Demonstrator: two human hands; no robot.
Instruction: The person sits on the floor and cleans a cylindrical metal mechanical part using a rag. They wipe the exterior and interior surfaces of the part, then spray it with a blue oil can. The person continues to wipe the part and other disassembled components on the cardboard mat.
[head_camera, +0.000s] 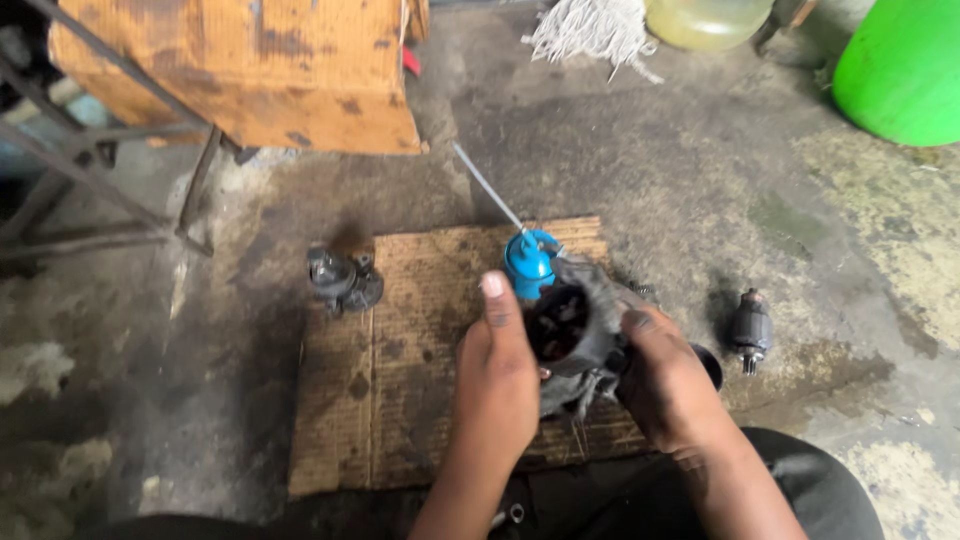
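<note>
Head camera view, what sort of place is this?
Probably a small motor repair workshop. The left hand and right hand hold a greasy motor housing wrapped in a rag over stained cardboard on an oily concrete floor, with a loose armature nearby.

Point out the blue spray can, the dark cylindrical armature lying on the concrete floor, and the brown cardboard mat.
Blue spray can (527, 263), head view: its rounded blue top.
Dark cylindrical armature (750, 328), head view: middle of its body.
Brown cardboard mat (400, 350), head view: bare, oil-stained left half.
</note>
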